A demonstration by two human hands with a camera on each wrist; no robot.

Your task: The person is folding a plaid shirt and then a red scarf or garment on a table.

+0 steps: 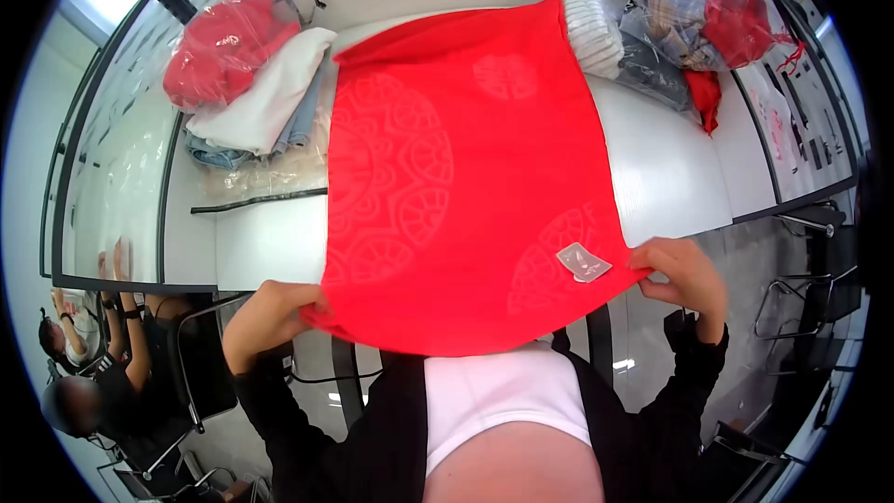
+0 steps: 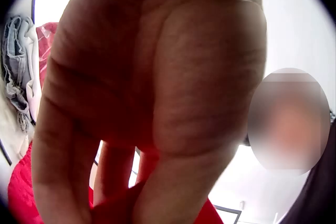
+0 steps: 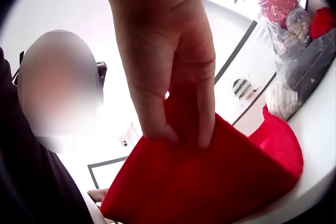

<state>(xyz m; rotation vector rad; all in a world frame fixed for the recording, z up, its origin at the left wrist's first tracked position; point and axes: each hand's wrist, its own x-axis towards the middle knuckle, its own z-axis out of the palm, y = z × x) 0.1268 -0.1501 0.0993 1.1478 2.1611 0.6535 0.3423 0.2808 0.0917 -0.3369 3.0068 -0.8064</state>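
Note:
A wide red cloth (image 1: 503, 168) with pale round patterns lies spread over the white table, its near edge lifted past the table's front. At the near left corner my left hand (image 1: 270, 317) pinches the cloth between thumb and fingers; in the left wrist view that hand (image 2: 142, 98) covers most of the picture. My right hand (image 1: 684, 279) grips the near right corner, and the right wrist view shows its thumb and fingers (image 3: 205, 124) closed on a fold of the red cloth (image 3: 210, 182). A small grey label (image 1: 584, 263) sits on the cloth close to the right hand.
On the table's left are a bagged red garment (image 1: 228, 47), a white folded cloth (image 1: 265, 93) and folded jeans (image 1: 223, 151). Back right hold a white ribbed garment (image 1: 589, 30) and clear bags of clothes (image 1: 694, 14). Another person (image 1: 102, 391) sits at far left.

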